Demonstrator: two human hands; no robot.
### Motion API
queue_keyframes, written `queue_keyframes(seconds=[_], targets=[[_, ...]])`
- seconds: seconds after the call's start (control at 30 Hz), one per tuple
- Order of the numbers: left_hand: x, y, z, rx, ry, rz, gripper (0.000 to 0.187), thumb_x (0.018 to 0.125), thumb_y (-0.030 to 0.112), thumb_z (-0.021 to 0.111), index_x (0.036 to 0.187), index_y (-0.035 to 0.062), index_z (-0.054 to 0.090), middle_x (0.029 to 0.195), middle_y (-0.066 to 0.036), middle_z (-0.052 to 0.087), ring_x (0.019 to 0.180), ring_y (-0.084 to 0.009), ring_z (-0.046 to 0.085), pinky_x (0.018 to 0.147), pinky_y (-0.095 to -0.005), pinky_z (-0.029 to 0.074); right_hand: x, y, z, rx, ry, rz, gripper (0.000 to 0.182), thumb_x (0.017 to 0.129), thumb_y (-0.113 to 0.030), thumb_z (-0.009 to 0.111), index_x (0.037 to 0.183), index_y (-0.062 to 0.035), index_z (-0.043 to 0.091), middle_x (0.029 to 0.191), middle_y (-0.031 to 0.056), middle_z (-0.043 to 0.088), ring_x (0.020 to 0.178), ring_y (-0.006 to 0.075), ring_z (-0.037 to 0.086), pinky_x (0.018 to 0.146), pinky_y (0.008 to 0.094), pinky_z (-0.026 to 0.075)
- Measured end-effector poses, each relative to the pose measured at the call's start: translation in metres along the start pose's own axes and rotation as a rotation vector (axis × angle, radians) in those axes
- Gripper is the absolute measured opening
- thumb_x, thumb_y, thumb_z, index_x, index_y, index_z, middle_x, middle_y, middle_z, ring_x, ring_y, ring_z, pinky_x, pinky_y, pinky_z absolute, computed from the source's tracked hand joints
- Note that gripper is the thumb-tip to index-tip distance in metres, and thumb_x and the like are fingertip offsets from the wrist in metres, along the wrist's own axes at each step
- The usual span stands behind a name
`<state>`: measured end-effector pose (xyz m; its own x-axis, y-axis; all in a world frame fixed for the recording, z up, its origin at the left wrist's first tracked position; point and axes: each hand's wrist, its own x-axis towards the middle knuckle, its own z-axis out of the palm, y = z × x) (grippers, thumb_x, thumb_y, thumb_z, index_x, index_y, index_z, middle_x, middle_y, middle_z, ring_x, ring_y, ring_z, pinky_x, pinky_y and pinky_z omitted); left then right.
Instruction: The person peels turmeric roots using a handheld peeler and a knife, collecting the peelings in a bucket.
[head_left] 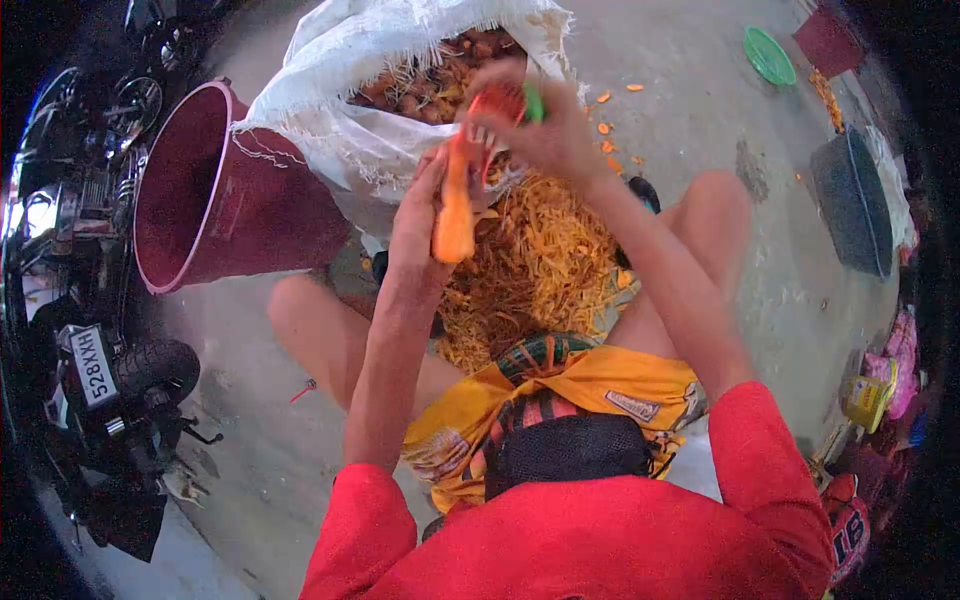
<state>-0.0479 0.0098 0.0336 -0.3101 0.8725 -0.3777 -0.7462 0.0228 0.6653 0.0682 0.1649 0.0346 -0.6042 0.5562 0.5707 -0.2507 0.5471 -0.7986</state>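
A peeled orange carrot is in my left hand, its thick end pointing down toward me. My right hand is blurred by motion at the carrot's upper end, its fingers closed round a red tool, probably a peeler; a bit of green shows beside it. Below both hands lies a heap of orange and brown peelings between the legs. Just beyond stands an open white woven sack with brownish carrots inside.
A large dark red bucket leans at the left, near motorcycles. Orange pieces are scattered on the floor. At the right are a green basket, a dark tub, a maroon container and a yellow packet.
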Motion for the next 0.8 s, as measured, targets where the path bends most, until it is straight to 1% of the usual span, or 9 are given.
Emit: queue_keyframes(seconds=[0.1,0.17,0.3,0.37,0.43,0.5,0.6,0.7,0.8], targets=[[0.004,-0.003,-0.004,0.007,-0.005,-0.013,0.030,0.106,0.028,0.051,0.130,0.0092,0.054,0.108,-0.002,0.066,0.088,-0.0121,0.066,0.069,-0.0295,0.058,0.012,0.005,-0.016,-0.036,0.278,0.162,0.026,0.084,-0.020,0.084,0.099,-0.0063,0.068,0.088,-0.0001,0.073,0.076,0.0109,0.068,0.070,0.0259,0.054],[0.012,-0.002,-0.020,-0.086,-0.138,-0.063,0.035,0.106,0.030,0.053,0.132,0.0071,0.054,0.106,-0.002,0.065,0.088,-0.0127,0.066,0.070,-0.0292,0.058,0.002,-0.018,-0.002,0.213,0.148,0.195,0.028,0.082,-0.022,0.085,0.099,-0.0066,0.069,0.089,0.0008,0.073,0.080,0.0110,0.068,0.073,0.0279,0.055],[0.000,0.004,0.001,-0.079,-0.113,0.004,0.033,0.104,0.031,0.056,0.127,0.0085,0.058,0.102,-0.002,0.064,0.084,-0.0132,0.065,0.074,-0.0293,0.058,-0.013,-0.047,0.007,-0.074,-0.244,-0.087,0.024,0.083,-0.014,0.083,0.100,-0.0040,0.068,0.095,0.0018,0.070,0.092,0.0116,0.065,0.083,0.0316,0.052],[0.001,0.000,-0.003,0.066,-0.017,0.003,0.029,0.103,0.031,0.057,0.124,0.0099,0.057,0.103,-0.002,0.064,0.085,-0.0134,0.065,0.072,-0.0285,0.057,-0.004,-0.013,0.003,0.041,-0.094,-0.103,0.025,0.083,-0.014,0.083,0.101,-0.0047,0.069,0.097,0.0019,0.069,0.090,0.0107,0.064,0.082,0.0304,0.052],[0.005,-0.001,-0.012,0.022,-0.129,-0.024,0.026,0.103,0.030,0.059,0.121,0.0115,0.056,0.103,-0.001,0.064,0.089,-0.0130,0.065,0.071,-0.0282,0.056,0.013,0.008,-0.019,-0.004,0.249,0.161,0.031,0.079,-0.024,0.087,0.098,-0.0066,0.070,0.092,0.0021,0.073,0.090,0.0100,0.067,0.081,0.0319,0.054],[0.005,0.001,-0.011,-0.008,-0.150,-0.060,0.025,0.104,0.027,0.058,0.123,0.0115,0.055,0.106,-0.001,0.064,0.091,-0.0129,0.065,0.072,-0.0287,0.057,0.012,0.009,-0.019,-0.045,0.261,0.182,0.031,0.079,-0.024,0.087,0.099,-0.0067,0.071,0.095,0.0021,0.073,0.091,0.0105,0.067,0.081,0.0324,0.055],[0.003,0.002,-0.004,-0.060,-0.097,-0.007,0.022,0.105,0.025,0.054,0.124,0.0128,0.055,0.109,-0.003,0.064,0.092,-0.0123,0.065,0.073,-0.0295,0.057,-0.012,-0.043,0.010,0.014,-0.145,-0.074,0.034,0.079,-0.024,0.087,0.102,-0.0055,0.068,0.096,0.0037,0.073,0.091,0.0114,0.067,0.081,0.0312,0.054],[0.003,0.001,-0.007,-0.024,-0.049,0.004,0.022,0.106,0.024,0.052,0.124,0.0132,0.054,0.111,-0.004,0.063,0.093,-0.0129,0.065,0.075,-0.0303,0.058,-0.010,-0.027,0.009,-0.033,-0.149,-0.108,0.029,0.082,-0.014,0.084,0.103,-0.0037,0.068,0.095,0.0030,0.069,0.091,0.0118,0.065,0.081,0.0310,0.053],[0.004,0.002,-0.010,0.008,-0.073,-0.002,0.022,0.106,0.024,0.051,0.124,0.0115,0.054,0.112,-0.004,0.063,0.096,-0.0147,0.065,0.080,-0.0306,0.058,0.009,-0.011,-0.012,-0.043,0.098,0.144,0.025,0.085,-0.016,0.082,0.102,-0.0034,0.068,0.092,0.0037,0.071,0.095,0.0103,0.066,0.081,0.0291,0.053]])
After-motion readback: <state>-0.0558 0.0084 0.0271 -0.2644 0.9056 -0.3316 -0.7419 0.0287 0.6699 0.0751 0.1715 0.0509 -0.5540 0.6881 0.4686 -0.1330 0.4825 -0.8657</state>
